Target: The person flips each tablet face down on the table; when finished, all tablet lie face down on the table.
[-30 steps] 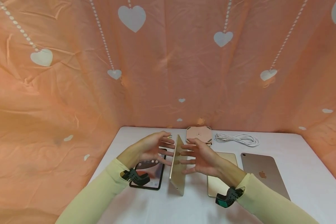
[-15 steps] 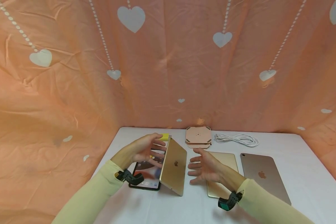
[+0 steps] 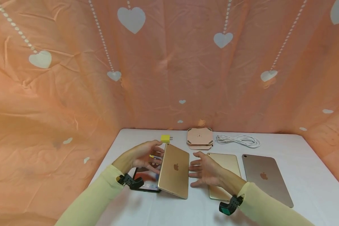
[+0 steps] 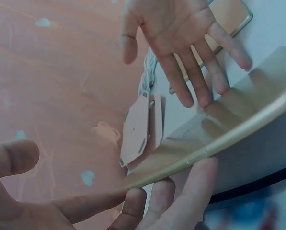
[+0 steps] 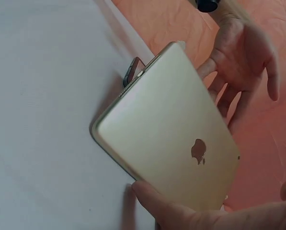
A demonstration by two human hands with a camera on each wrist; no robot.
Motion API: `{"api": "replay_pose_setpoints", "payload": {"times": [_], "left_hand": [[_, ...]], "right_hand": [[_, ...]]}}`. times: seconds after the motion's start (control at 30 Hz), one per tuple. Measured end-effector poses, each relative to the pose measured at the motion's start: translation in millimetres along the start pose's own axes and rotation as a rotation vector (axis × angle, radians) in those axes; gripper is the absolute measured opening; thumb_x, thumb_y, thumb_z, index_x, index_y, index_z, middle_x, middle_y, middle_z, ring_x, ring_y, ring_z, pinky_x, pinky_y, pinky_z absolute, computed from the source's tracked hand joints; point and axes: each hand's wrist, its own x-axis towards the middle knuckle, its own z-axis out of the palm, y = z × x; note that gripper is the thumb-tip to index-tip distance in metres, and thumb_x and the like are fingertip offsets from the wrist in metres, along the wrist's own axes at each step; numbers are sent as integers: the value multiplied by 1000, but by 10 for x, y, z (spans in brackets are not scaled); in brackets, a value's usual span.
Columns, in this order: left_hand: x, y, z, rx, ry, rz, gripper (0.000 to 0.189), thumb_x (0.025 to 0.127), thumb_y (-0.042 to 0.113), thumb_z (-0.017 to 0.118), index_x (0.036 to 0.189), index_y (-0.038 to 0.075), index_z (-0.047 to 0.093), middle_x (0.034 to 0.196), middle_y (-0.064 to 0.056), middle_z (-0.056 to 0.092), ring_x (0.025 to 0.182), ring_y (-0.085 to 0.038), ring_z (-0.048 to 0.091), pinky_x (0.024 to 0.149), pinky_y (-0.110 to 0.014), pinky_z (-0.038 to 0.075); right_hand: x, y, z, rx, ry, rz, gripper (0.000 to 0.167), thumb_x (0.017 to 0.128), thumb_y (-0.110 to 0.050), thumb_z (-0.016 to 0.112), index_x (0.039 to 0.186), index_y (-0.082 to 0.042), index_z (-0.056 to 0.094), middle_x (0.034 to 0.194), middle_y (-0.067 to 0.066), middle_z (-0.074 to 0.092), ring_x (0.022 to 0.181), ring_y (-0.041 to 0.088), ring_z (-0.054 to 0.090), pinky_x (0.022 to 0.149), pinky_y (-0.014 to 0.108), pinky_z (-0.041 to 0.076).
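Note:
A gold tablet (image 3: 173,172) with an apple logo on its back leans between both hands, its back toward the right and its right long edge low near the table. At its raised left edge, my left hand (image 3: 147,155) touches with extended fingertips; the left wrist view shows these fingers (image 4: 195,191) against the rim. My right hand (image 3: 207,172) has straight fingers at the lower right edge, where the right wrist view shows a fingertip (image 5: 145,194) touching. Partly hidden under the left hand and gold tablet lies a black-framed tablet (image 3: 148,185) with its screen lit.
Another gold tablet (image 3: 224,160) lies flat beneath the right forearm, with a grey tablet (image 3: 266,180) to its right. Along the back are a yellow plug (image 3: 165,138), a pink plate-like stand (image 3: 199,136) and a coiled white cable (image 3: 238,140). An orange curtain (image 3: 169,78) hangs behind.
The gold tablet has gone from nearly upright to leaning left, showing more of its back. My left hand has moved left and slightly down; the right hand has shifted slightly right and down.

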Motion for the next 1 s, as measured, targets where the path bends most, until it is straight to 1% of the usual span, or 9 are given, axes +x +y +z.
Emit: {"api": "replay_pose_setpoints", "payload": {"times": [0.2, 0.33, 0.57, 0.7, 0.83, 1.0], "left_hand": [[62, -77, 25, -8, 28, -19, 67, 108, 48, 50, 151, -4, 48, 138, -21, 51, 115, -32, 56, 97, -68, 63], [99, -133, 54, -27, 32, -25, 68, 107, 48, 52, 150, -4, 49, 138, -21, 52, 116, -34, 59, 97, -68, 63], [201, -205, 114, -61, 31, -18, 65, 106, 47, 57, 147, -3, 51, 127, -16, 54, 116, -34, 59, 95, -70, 62], [257, -244, 153, -59, 21, -15, 66, 106, 47, 57, 147, -4, 51, 131, -18, 55, 117, -35, 61, 93, -70, 63], [309, -288, 194, -47, 19, -18, 67, 107, 48, 58, 148, -4, 51, 138, -22, 56, 119, -37, 62, 91, -68, 64], [357, -327, 257, -8, 12, -18, 69, 107, 49, 56, 149, -6, 50, 142, -24, 55, 123, -40, 60, 91, -67, 65]], "right_hand": [[-5, -11, -3, 14, 31, -8, 88, 109, -51, 48, 162, 14, 23, 162, 34, 28, 156, 60, 26, 117, 86, 34], [-23, -11, -10, 3, 57, -15, 87, 110, -50, 46, 163, 14, 23, 164, 34, 26, 155, 60, 26, 115, 87, 35], [-94, -9, -75, -31, 63, -39, 86, 110, -50, 44, 164, 14, 20, 167, 34, 22, 154, 58, 26, 115, 87, 35], [-133, -12, -127, -39, 66, -43, 87, 111, -50, 45, 164, 13, 20, 168, 35, 22, 153, 57, 27, 115, 86, 36], [-168, -13, -166, -40, 71, -46, 87, 111, -50, 45, 164, 13, 20, 169, 35, 21, 154, 57, 26, 115, 85, 37], [-205, -17, -199, -39, 86, -55, 84, 111, -48, 47, 163, 13, 21, 166, 35, 23, 151, 57, 27, 113, 85, 40]]}}
